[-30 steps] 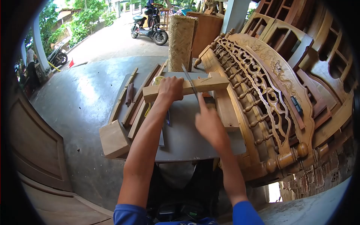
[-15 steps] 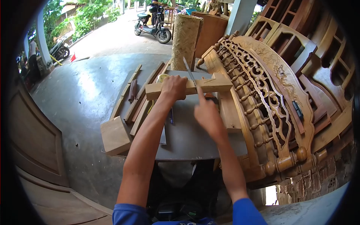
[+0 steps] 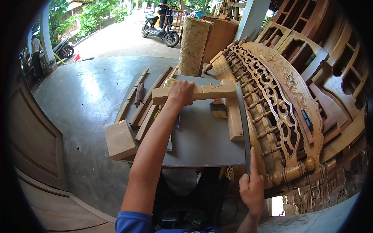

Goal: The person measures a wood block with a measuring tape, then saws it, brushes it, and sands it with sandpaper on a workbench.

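A squared wooden piece [image 3: 217, 91] with a notch in its top lies crosswise over the far part of the grey table [image 3: 194, 145]. My left hand [image 3: 181, 93] is closed over this piece, left of the notch. Lower right, past the table's front corner, my right hand [image 3: 251, 190] grips a long, narrow, flat metal blade [image 3: 244, 130], with the index finger stretched along it; its handle is hidden in the fist. The blade points away from me, its far tip at the wooden piece's right end. Under that end sits a thick wooden block [image 3: 234, 124].
A brush [image 3: 218, 108] lies beside the block. Several wooden strips [image 3: 149, 95] and a square-ended block [image 3: 120, 139] occupy the table's left side. A carved wooden panel with turned spindles [image 3: 268, 105] leans at the right. Behind the table stands a woven roll [image 3: 194, 46].
My right hand has drawn the blade off the notch and swung down and right, toward me. My left hand stays on the wooden piece. The brush now shows fully.
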Demonstrator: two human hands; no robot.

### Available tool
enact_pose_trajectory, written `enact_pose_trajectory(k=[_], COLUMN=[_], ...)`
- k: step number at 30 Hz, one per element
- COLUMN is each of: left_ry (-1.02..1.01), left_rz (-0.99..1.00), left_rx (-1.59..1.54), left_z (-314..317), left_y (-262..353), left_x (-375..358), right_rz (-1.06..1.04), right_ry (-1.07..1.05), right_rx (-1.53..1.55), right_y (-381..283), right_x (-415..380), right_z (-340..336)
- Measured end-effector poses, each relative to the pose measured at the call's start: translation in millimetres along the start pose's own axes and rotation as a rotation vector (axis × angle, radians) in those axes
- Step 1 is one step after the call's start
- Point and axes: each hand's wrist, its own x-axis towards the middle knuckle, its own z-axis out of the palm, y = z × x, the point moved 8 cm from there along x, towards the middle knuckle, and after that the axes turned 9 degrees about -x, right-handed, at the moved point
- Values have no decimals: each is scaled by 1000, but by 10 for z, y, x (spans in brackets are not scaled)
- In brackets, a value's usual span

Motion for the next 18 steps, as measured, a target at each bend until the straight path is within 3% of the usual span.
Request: enact_pose_trajectory(k=[5,8,12,18], left_ry=[20,258,243,61], left_rz=[-36,132,232,64], left_rx=[80,345,149,37], left_z=[59,42,-139,-120], left_y=[48,207,313,209], left_x=[-15,-136,-293,-176], right_rz=[-66,-110,-209,-241], right_ry=[75,35,183,154], right_rx=[296,333,318,215], right_y=[77,-21,15,-66], right_x=[298,421,547,574], right_z=[379,514,519,501])
